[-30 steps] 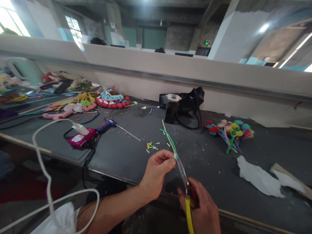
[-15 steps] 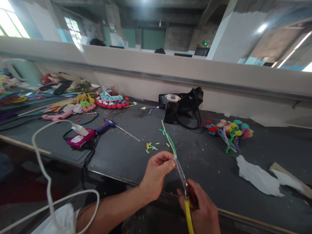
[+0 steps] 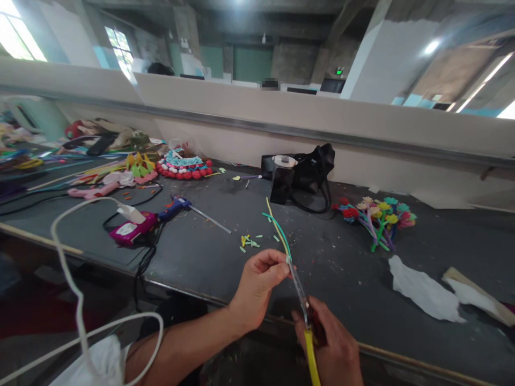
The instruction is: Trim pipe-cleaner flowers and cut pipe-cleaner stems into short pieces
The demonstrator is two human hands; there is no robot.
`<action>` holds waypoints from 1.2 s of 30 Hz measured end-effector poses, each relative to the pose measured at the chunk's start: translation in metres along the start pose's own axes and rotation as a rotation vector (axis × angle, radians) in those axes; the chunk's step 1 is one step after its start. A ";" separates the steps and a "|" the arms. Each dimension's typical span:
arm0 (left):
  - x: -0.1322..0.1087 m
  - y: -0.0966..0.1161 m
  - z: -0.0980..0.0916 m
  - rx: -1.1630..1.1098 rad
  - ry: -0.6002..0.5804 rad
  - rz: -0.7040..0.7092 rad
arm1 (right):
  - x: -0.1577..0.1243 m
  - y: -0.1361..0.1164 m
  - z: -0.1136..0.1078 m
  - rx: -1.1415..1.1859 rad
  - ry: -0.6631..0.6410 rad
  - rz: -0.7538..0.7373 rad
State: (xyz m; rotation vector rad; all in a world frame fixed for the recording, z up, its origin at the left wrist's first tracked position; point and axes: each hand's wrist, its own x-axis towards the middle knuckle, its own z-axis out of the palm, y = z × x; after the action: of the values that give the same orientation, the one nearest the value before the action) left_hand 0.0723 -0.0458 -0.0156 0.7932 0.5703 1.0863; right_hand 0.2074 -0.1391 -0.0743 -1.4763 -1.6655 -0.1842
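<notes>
While my left fingers [image 3: 277, 272] pinch thin strips [image 3: 287, 247], my right fingers [image 3: 325, 316] grip scissors [image 3: 302, 301] at the pinched end; I'm probably trimming, and next need a steady squeeze.

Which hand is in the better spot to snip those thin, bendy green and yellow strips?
Probably the right hand: it holds the metal scissors with a yellow handle, their tips right by the thin green and yellow strips. The left hand is busy pinching the strips.
</notes>
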 end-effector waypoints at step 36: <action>-0.065 -0.020 -0.025 0.177 -0.273 -0.542 | -0.017 -0.030 -0.031 0.421 -0.056 0.132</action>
State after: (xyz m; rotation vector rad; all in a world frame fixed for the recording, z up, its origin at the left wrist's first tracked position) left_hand 0.0404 -0.1042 -0.0445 0.8579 0.6063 0.4255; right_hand 0.1951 -0.1794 -0.0549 -1.2694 -1.5284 0.2681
